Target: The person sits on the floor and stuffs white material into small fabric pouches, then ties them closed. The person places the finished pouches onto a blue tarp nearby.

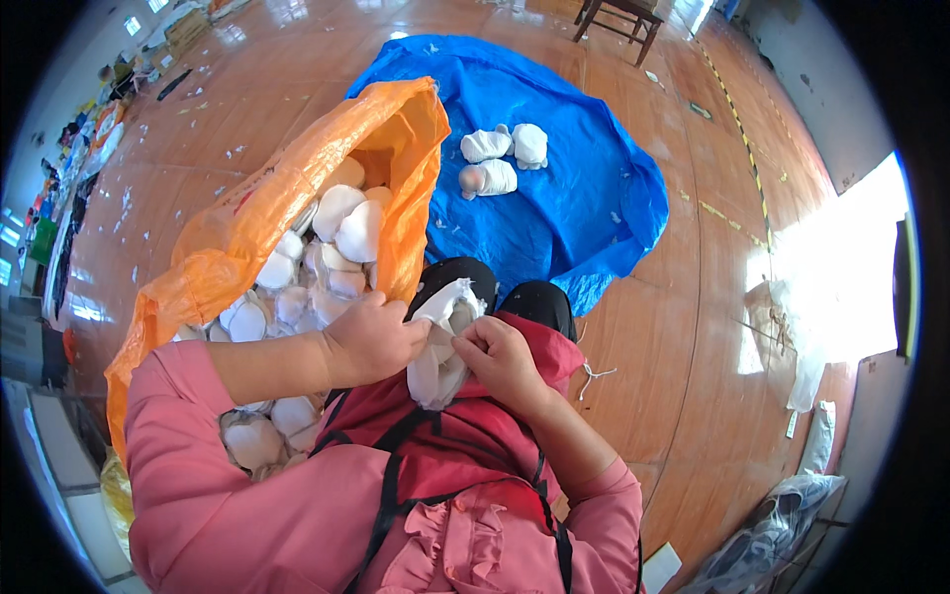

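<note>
Both hands, left hand (374, 340) and right hand (503, 358), pinch one white cloth bundle (438, 346) over her lap, above her shoes. Just left gapes an orange sack (247, 218) heaped with similar bundles. Three finished bundles (500, 158) lie ahead on a blue tarp (584, 198), bare wooden floor (693, 297) around it.

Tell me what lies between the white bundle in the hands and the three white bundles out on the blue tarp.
In the head view, the person's two dark shoes and a bare stretch of blue tarp lie between the held white bundle and the three white bundles.
</note>
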Demonstrator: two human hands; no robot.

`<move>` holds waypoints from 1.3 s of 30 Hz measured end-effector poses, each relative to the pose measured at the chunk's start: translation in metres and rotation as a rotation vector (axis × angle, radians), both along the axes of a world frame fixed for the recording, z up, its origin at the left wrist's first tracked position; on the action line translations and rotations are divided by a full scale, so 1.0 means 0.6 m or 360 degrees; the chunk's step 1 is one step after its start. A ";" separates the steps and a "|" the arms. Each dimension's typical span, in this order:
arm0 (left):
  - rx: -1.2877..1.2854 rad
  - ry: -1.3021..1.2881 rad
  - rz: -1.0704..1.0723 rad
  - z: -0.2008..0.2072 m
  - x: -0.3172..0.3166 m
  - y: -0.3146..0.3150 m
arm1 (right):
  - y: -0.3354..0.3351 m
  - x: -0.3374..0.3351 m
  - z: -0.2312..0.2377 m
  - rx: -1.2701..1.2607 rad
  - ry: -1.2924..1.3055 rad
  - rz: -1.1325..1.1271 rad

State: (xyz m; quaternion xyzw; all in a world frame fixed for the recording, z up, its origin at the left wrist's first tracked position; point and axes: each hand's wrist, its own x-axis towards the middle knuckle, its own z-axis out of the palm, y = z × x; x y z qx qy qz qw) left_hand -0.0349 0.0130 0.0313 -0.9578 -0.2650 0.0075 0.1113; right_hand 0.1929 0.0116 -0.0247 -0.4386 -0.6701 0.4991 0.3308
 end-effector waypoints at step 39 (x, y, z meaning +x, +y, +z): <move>-0.1284 -0.2039 0.1114 -0.180 0.029 -0.019 | -0.007 -0.003 -0.123 -0.0322 0.0474 -0.0219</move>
